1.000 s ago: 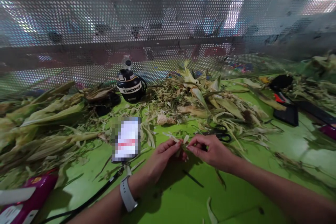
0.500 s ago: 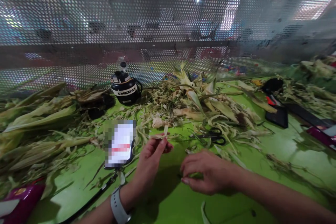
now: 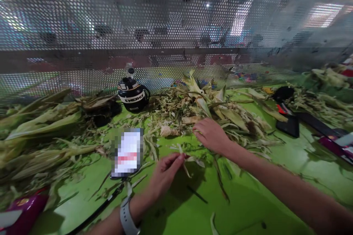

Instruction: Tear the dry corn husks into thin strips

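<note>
My left hand (image 3: 168, 172), with a pale watch band on its wrist, pinches a thin strip of corn husk (image 3: 186, 167) between thumb and fingertips, just above the green table. My right hand (image 3: 211, 136) reaches forward to the near edge of the husk pile (image 3: 234, 115). Its fingers are curled downward and look closed; whatever is under them is hidden. A pale, crumpled husk lump (image 3: 168, 130) lies left of that hand. Between my hands and toward me lie a long, dull husk strip (image 3: 220, 180) and a short dark strip (image 3: 197, 194).
A phone (image 3: 127, 152) with a blurred screen stands at left on a black cable. Behind it is a black jug marked ENERGY (image 3: 134, 95). Large husks (image 3: 41, 125) cover the far left. A dark phone (image 3: 288, 126) lies at right. A perforated metal screen (image 3: 165, 18) rises behind.
My right hand has moved forward to the pile, covering where black scissors were visible. My left hand has shifted slightly right and nearer with the husk strip. Loose strips now show on the table between my hands.
</note>
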`<state>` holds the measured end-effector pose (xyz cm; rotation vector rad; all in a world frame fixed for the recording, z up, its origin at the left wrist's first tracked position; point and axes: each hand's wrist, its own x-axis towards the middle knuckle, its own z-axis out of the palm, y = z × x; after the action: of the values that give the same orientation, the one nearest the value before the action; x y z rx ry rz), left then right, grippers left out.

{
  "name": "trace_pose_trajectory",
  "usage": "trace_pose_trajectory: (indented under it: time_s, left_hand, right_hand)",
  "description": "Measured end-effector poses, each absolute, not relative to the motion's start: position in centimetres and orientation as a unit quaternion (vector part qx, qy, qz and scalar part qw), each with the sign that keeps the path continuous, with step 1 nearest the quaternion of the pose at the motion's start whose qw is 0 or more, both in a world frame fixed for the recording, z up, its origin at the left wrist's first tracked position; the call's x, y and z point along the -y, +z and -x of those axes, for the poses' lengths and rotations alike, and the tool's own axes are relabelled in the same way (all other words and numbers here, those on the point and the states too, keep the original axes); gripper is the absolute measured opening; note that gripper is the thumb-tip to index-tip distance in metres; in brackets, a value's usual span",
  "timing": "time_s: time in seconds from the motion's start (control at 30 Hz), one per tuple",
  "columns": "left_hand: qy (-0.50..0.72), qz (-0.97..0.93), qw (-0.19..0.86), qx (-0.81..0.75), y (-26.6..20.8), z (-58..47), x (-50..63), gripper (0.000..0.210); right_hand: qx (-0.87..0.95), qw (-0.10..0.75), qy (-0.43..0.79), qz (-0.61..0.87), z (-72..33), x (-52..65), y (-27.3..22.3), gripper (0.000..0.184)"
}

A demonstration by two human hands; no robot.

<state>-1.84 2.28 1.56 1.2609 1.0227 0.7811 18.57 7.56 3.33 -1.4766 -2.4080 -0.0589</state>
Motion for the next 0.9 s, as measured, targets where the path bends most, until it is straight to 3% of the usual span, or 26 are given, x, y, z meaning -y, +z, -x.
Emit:
trace_pose_trajectory:
  time_s: [0.1,0.3,0.5,0.67,0.9]
  left_hand:
    - [0.293,-0.611,0.597,-0.431,1.0,1.4,-1.9,0.029]
    - [0.292,-0.709,0.465,-0.443,0.7,1.6,-1.7,0.024]
    - [0.308,-0.775,0.35,-0.427,1.6,2.1,-2.0,0.033]
    - [0.301,-0.758,0.383,-0.434,1.5,2.3,-2.0,0.031]
    - [0.333,-0.707,0.44,-0.442,1.2,2.2,-2.2,0.027]
  right_hand:
    - [0.832,0.101,-0.051,0.543,-17.9,-9.2,2.7,0.01]
    - [0.815,0.144,-0.018,0.562,-18.3,-9.3,2.2,0.007]
    - [0.779,0.274,0.083,0.558,-19.2,-7.4,5.0,0.009]
    - [0.611,0.477,0.34,0.532,-20.0,-7.0,6.4,0.016]
    - [0.48,0.57,0.419,0.519,-23.3,-6.5,8.0,0.023]
